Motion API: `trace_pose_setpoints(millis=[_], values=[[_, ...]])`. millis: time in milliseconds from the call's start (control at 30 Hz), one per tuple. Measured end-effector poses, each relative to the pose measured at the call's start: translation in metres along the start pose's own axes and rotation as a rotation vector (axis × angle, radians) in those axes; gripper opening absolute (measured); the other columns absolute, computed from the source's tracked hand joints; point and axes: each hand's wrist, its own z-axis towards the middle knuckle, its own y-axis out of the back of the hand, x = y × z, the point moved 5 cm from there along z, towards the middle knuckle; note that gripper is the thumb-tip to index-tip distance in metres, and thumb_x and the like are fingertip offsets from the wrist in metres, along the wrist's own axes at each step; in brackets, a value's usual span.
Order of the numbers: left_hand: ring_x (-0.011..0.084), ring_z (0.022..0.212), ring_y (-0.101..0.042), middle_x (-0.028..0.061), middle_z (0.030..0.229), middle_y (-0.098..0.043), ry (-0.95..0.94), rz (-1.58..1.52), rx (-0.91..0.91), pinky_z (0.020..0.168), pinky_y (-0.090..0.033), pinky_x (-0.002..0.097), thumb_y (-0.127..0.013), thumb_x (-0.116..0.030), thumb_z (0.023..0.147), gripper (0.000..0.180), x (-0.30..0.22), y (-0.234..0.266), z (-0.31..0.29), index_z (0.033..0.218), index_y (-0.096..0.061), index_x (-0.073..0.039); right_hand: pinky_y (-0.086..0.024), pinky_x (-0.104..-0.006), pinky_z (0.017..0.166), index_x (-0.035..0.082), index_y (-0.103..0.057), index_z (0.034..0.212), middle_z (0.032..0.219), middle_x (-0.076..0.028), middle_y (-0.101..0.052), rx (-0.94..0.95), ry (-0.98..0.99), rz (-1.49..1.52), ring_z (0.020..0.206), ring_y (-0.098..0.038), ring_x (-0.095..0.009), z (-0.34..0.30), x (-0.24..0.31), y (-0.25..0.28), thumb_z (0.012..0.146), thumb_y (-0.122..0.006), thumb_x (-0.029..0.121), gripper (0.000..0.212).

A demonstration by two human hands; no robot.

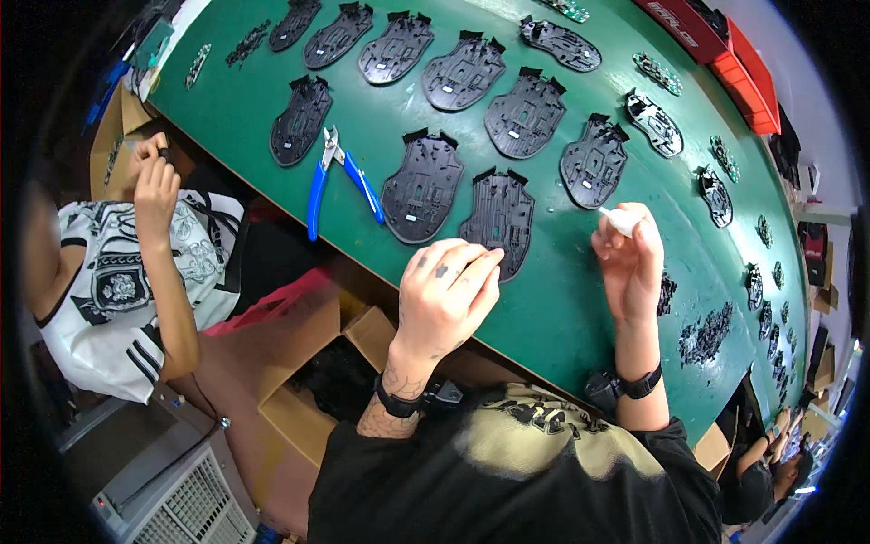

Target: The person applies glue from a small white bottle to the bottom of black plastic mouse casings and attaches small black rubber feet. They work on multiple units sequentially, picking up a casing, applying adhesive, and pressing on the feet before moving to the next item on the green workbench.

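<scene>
My left hand (447,295) is closed in a pinch over the near end of a black mouse base shell (500,216); whatever its fingertips hold, if anything, is too small to make out. To the right, my right hand (632,263) is raised above the table, gripping a small white glue bottle (625,220) with a thin nozzle pointing left. Another mouse base shell (423,186) lies just left of the first. Beyond my right hand rests a similar shell (594,161). Blue-handled nippers (337,177) lie with their jaws apart on the green table (362,118).
More mouse shells (526,113) stand in rows toward the far side, with green circuit boards (657,74) among them. Small black parts (705,335) lie heaped on the right. A red bin (745,80) sits at the far edge. A co-worker (136,272) works at left, near a cardboard box (299,408).
</scene>
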Motion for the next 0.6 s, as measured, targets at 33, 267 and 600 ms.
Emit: trace_pose_setpoints(millis=[33,267,600], values=[[0.0233,0.081,-0.061,0.0030,0.087,-0.064,-0.010,0.001,0.010,0.072,-0.049,0.0367,-0.072,-0.002,0.069,0.024,-0.002,0.000,0.001,0.092,-0.070,-0.007,-0.038,-0.0257,0.063,0.002,-0.056,0.107,0.077,-0.001,-0.052,-0.001,0.004,0.008,0.071,-0.046,-0.011,0.000,0.001,0.000,0.089,-0.062,0.026,0.030],[0.0222,0.077,-0.060,0.0022,0.084,-0.062,-0.063,0.022,-0.011,0.068,-0.046,0.0344,-0.074,0.000,0.067,0.029,-0.005,0.001,0.010,0.094,-0.071,-0.008,-0.038,-0.0255,0.063,0.001,-0.056,0.107,0.077,-0.002,-0.054,-0.026,-0.008,0.049,0.070,-0.047,-0.011,-0.001,0.006,0.001,0.088,-0.063,0.025,0.032],[0.0220,0.080,-0.060,0.0026,0.085,-0.061,-0.148,0.092,0.378,0.069,-0.048,0.0355,-0.070,-0.008,0.074,0.022,-0.002,-0.014,0.045,0.096,-0.067,-0.008,-0.039,-0.0244,0.062,-0.001,-0.057,0.106,0.078,-0.003,-0.055,-0.005,0.015,0.049,0.070,-0.049,-0.010,-0.001,0.005,0.005,0.088,-0.062,0.024,0.030]])
